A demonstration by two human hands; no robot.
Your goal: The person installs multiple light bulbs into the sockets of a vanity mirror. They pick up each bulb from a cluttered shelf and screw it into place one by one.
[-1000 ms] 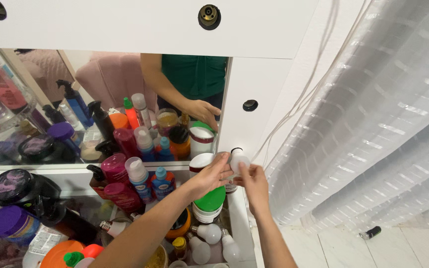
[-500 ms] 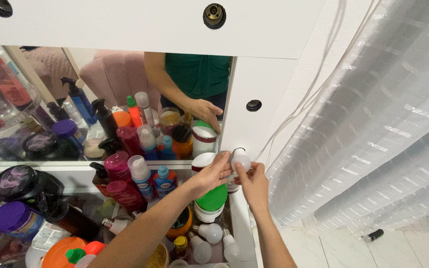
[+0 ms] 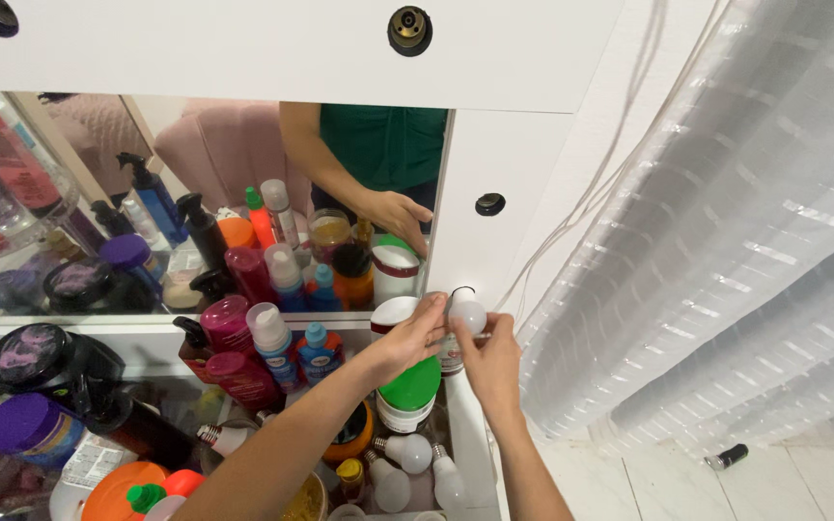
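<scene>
1. One white bulb (image 3: 468, 314), at the mirror frame's lower socket, pinched between left hand (image 3: 407, 340) and right hand (image 3: 490, 362).
2. Three loose bulbs (image 3: 407, 452) below the hands.
3. One green-lidded white jar (image 3: 407, 394) under the left hand.
4. Two empty sockets (image 3: 489, 204) above.

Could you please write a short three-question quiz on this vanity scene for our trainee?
1. True or false: both hands touch the round white light bulb at the white mirror frame.
2. How many loose white bulbs lie on the tabletop below the arms?
3. Which lies on the floor at the right: A) a small dark cylinder, B) a red cup?

Key: 1 true: left hand and right hand meet on it. 2 three. 3 A.
</scene>
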